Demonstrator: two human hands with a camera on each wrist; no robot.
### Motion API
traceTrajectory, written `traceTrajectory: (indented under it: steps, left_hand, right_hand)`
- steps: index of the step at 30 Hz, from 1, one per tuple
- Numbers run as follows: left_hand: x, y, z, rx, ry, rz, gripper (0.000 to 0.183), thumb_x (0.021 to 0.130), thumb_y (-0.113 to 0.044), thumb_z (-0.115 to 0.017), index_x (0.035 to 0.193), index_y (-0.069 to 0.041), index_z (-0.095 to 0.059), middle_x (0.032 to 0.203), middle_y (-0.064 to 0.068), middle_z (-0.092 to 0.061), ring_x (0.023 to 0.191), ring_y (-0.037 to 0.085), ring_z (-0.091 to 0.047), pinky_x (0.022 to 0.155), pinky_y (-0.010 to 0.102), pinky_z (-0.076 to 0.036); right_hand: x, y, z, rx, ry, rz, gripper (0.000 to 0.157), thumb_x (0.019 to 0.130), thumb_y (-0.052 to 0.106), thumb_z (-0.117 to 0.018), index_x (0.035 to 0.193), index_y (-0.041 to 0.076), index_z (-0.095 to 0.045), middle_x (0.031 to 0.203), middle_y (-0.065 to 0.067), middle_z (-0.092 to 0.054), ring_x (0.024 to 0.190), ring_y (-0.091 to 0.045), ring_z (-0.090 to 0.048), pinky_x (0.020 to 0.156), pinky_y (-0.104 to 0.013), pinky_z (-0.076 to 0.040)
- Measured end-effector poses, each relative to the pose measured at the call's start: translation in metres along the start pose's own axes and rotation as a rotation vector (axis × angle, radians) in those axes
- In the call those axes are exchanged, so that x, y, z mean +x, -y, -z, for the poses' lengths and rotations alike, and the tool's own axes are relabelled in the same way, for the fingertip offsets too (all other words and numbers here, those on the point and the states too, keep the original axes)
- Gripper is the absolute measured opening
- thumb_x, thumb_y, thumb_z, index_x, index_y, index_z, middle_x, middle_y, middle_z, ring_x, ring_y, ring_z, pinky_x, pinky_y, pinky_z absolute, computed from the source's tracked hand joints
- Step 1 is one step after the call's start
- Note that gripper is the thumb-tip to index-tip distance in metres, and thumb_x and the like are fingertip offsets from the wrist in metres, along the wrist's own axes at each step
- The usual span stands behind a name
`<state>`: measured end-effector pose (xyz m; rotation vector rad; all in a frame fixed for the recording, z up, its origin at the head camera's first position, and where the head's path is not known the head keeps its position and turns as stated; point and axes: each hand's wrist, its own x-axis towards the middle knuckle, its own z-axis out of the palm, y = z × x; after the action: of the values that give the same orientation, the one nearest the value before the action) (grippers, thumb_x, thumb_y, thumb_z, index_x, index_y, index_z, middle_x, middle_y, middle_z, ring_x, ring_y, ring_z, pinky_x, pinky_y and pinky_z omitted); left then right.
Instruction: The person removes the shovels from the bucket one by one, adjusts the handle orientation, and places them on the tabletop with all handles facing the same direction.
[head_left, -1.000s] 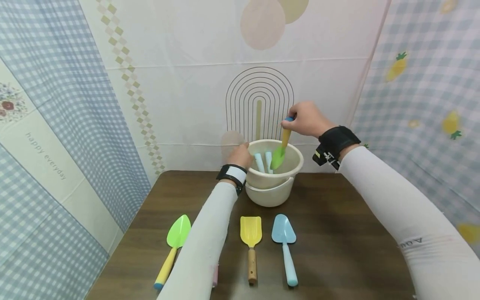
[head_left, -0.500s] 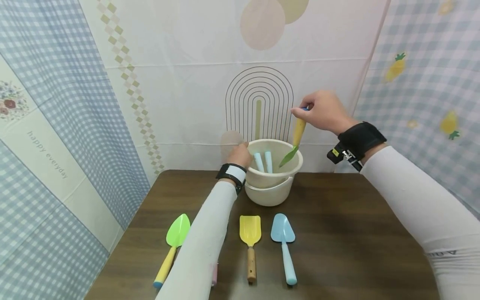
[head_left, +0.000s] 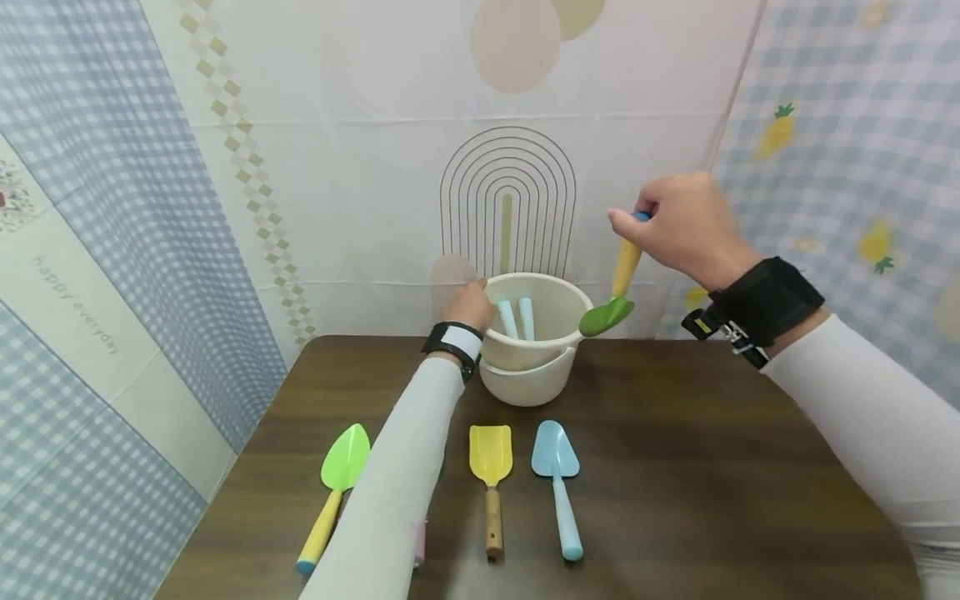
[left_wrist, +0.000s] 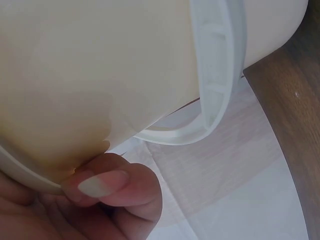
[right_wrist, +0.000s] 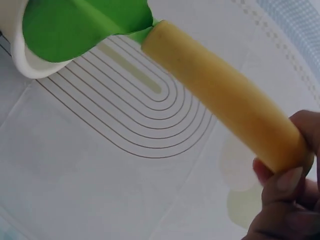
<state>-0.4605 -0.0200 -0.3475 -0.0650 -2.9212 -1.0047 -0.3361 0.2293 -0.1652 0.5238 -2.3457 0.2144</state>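
Note:
My right hand [head_left: 686,221] pinches the end of the yellow handle [right_wrist: 225,95] of a green trowel. The trowel's green blade [head_left: 606,317] hangs down at the bucket's right rim, its tip overlapping the rim in the head view. With thumb and fingers my left hand [head_left: 471,306] grips the left rim of the cream bucket [head_left: 525,388], as the left wrist view also shows. Inside the bucket two light blue handles [head_left: 527,319] stand upright, leaning slightly; their lower ends are hidden. The bucket's white carrying handle [left_wrist: 220,65] hangs down against its side.
On the dark wooden table [head_left: 675,467] lie a green trowel with a yellow handle [head_left: 347,458], a yellow shovel [head_left: 491,454] and a light blue trowel [head_left: 555,450]. A pink handle [head_left: 420,546] shows beside my left sleeve. A patterned cloth [head_left: 360,192] hangs behind.
My right hand has moved right and slightly up, drawing the green trowel from inside the bucket to its right rim. The left hand stays on the rim. The head view has shifted slightly.

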Motion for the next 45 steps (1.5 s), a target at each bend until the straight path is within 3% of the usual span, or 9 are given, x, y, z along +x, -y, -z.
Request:
traceTrajectory:
  steps: [7,12,19,24,33,40,45]
  left_hand:
    - [-0.001,-0.001,0.005,-0.005,0.006,-0.004,0.059,0.101,-0.011,-0.056,0.159,-0.016,-0.043,0.146,0.016,-0.062,0.121,0.034,-0.066,0.103,0.048,-0.055]
    - [0.002,0.0,0.006,-0.001,-0.001,-0.008,0.058,0.101,-0.012,-0.056,0.157,-0.016,-0.046,0.143,0.016,-0.063,0.119,0.034,-0.067,0.102,0.049,-0.056]
    - [0.004,0.002,0.005,-0.005,0.008,-0.014,0.057,0.101,-0.011,-0.055,0.157,-0.015,-0.046,0.145,0.015,-0.062,0.119,0.033,-0.067,0.102,0.048,-0.055]
    - [0.007,0.002,0.004,-0.002,-0.001,-0.012,0.059,0.1,-0.011,-0.056,0.157,-0.015,-0.046,0.144,0.015,-0.063,0.12,0.034,-0.066,0.103,0.048,-0.055]
    - [0.009,0.002,-0.003,-0.004,-0.002,-0.014,0.058,0.1,-0.012,-0.057,0.157,-0.015,-0.046,0.145,0.015,-0.063,0.121,0.033,-0.066,0.104,0.047,-0.054]
    - [0.005,0.002,-0.001,0.013,-0.009,-0.008,0.058,0.1,-0.013,-0.058,0.157,-0.016,-0.046,0.145,0.015,-0.063,0.12,0.033,-0.066,0.103,0.048,-0.055]
    - [0.009,0.002,-0.001,0.022,-0.006,-0.006,0.059,0.1,-0.014,-0.058,0.158,-0.017,-0.045,0.146,0.015,-0.062,0.122,0.034,-0.066,0.103,0.048,-0.055]
  right_hand:
    - [-0.024,0.003,0.015,-0.045,-0.001,-0.042,0.06,0.094,0.03,-0.068,0.046,0.013,-0.036,0.051,0.003,-0.025,0.045,-0.017,-0.028,0.048,-0.031,-0.021]
    - [-0.047,0.001,0.018,-0.066,0.043,-0.052,0.062,0.095,0.031,-0.07,0.045,0.013,-0.037,0.051,0.004,-0.023,0.044,-0.017,-0.027,0.046,-0.031,-0.021]
    - [-0.09,-0.007,0.009,-0.075,0.126,-0.084,0.062,0.093,0.033,-0.073,0.052,0.017,-0.029,0.056,0.008,-0.018,0.046,-0.011,-0.024,0.045,-0.027,-0.019]
    - [-0.122,-0.015,-0.006,-0.086,0.112,-0.07,0.064,0.09,0.03,-0.076,0.056,0.021,-0.024,0.062,0.009,-0.014,0.051,-0.008,-0.016,0.049,-0.025,-0.014]
    - [-0.179,-0.019,-0.036,-0.063,0.045,-0.082,0.058,0.089,0.024,-0.078,0.059,0.021,-0.029,0.064,0.01,-0.011,0.053,-0.006,-0.011,0.053,-0.025,-0.01]
    - [-0.203,-0.017,-0.053,-0.06,-0.026,-0.032,0.043,0.092,0.028,-0.071,0.066,0.017,-0.039,0.067,0.01,-0.011,0.056,-0.005,-0.008,0.058,-0.025,-0.006]
    - [-0.213,-0.014,-0.054,-0.068,-0.046,-0.022,0.043,0.099,0.039,-0.061,0.068,0.016,-0.042,0.066,0.011,-0.013,0.055,-0.003,-0.009,0.058,-0.025,-0.006]
